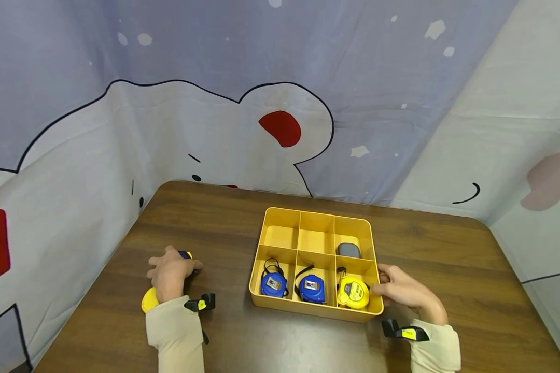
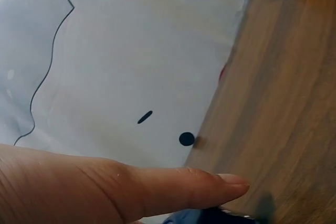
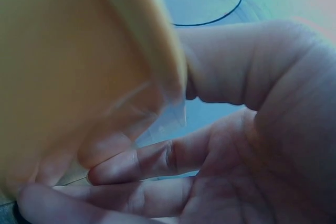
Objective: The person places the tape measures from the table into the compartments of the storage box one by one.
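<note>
At the left of the table my left hand (image 1: 170,274) lies over a dark blue and yellow object (image 1: 185,255), mostly hidden beneath it. In the left wrist view one digit stretches straight above a blue piece (image 2: 197,216); the grip itself is hidden. My right hand (image 1: 403,290) holds the right wall of a yellow divided tray (image 1: 308,308), its digits on both sides of the rim (image 3: 168,40). Along the tray's near row sit two blue tape measures (image 1: 274,285) and a yellow tape measure (image 1: 353,292), each in its own compartment.
A grey rounded object (image 1: 349,250) lies in the tray's far right compartment. Beside the left wrist a yellow round object (image 1: 149,300) rests on the brown wooden table (image 1: 228,342). Behind the table hangs a printed cloth (image 1: 242,145).
</note>
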Demonstrator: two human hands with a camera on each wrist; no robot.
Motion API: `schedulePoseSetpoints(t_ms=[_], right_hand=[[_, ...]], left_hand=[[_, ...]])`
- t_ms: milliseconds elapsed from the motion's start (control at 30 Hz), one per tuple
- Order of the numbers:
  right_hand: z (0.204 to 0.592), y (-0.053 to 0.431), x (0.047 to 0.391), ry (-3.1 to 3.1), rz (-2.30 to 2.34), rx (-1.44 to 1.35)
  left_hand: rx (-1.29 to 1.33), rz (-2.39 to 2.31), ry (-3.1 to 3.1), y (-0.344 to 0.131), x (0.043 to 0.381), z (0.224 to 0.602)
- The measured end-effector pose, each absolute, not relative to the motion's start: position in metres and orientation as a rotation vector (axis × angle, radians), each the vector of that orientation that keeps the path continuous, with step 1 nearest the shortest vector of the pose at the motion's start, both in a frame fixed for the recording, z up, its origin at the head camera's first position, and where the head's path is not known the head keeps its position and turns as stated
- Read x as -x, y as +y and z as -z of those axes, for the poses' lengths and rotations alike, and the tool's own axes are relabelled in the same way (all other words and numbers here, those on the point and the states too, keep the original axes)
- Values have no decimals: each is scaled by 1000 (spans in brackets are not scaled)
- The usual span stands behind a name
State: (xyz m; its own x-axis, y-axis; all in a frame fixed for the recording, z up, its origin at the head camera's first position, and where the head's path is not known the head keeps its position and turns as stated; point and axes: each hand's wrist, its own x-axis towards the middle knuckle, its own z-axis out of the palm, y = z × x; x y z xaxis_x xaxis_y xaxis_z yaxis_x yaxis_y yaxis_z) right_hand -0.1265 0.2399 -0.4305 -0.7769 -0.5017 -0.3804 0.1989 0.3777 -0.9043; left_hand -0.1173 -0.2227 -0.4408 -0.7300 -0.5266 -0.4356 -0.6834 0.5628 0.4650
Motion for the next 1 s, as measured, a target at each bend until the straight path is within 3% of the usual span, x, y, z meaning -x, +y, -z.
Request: schedulePoseSetpoints(t_ms=[400, 700, 1000], right_hand=[[432, 241, 127, 2046, 1440, 271], [435, 242, 129, 2153, 1345, 313], [436, 240, 131, 2139, 1369, 326]], left_hand=[[1023, -897, 2584, -209, 124, 437], [642, -901, 2656, -202, 120, 426], [342, -882, 2709, -199, 124, 389]])
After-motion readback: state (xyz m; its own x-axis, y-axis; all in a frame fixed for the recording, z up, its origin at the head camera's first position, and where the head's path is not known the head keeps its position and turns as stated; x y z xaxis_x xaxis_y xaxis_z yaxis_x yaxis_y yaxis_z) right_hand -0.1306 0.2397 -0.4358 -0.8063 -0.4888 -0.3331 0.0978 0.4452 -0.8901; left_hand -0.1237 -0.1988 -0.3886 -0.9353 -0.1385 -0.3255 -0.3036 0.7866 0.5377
